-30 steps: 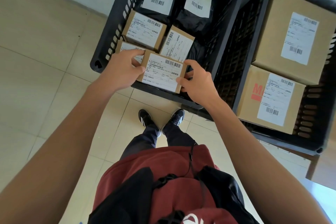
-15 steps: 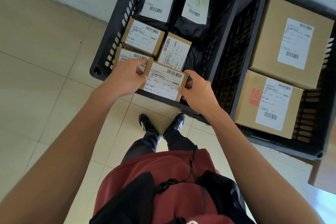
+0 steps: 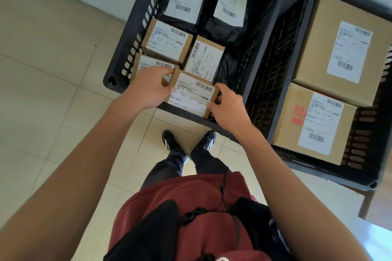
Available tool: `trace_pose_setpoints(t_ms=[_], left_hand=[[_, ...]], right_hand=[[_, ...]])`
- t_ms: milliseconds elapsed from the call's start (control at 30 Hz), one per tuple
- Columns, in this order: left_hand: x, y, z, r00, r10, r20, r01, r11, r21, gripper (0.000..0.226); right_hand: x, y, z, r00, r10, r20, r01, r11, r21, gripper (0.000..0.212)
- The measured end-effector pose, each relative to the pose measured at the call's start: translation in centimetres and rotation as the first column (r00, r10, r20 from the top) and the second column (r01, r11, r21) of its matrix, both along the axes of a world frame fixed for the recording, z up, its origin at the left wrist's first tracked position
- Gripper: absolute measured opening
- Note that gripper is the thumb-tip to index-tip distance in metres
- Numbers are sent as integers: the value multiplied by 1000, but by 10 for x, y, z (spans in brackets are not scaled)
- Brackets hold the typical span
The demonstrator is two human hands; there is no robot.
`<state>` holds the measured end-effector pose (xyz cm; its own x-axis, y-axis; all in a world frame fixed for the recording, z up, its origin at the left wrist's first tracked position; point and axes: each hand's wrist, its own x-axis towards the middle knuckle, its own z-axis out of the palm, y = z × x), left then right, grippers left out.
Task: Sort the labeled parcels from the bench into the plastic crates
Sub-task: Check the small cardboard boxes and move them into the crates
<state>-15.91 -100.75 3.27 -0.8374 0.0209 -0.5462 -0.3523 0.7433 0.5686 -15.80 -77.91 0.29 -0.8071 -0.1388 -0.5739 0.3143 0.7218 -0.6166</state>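
Both hands are gripping one small box [image 3: 192, 96] at the near edge of the left crate [image 3: 127, 48]: the left hand [image 3: 146, 89] is curling round its 9 o'clock end, the right hand [image 3: 228, 108] is pinching its 3 o'clock end. Three more small boxes are lying in that crate: one [image 3: 167, 41] at 11 o'clock of the held box, one [image 3: 204, 58] at 12 o'clock, one [image 3: 148, 62] partly hidden under the left hand. Two black bags [image 3: 224, 25] are lying beyond them. At 3 o'clock, the right crate [image 3: 282, 65] is holding two big boxes [image 3: 314, 125].
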Motion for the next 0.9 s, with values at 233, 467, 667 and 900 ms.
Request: trace_pose_setpoints(t_ms=[233,467,667,900], left_hand=[[-6,3,-7,999,-14,31,12,998,60,42],[-2,-7,-12,996,59,64,-63,996,62,46],[-5,-9,-11,998,41,42,-44,998,54,38],[-3,-17,-7,994,109,15,-110,991,81,40]], right_hand=[[-4,3,2,1000,4,14,-5,997,80,22],[-5,0,3,1000,11,9,-11,999,30,28],[-7,-6,-2,1000,8,-9,-8,1000,28,29],[-4,-8,8,999,-44,-13,43,997,-65,47]])
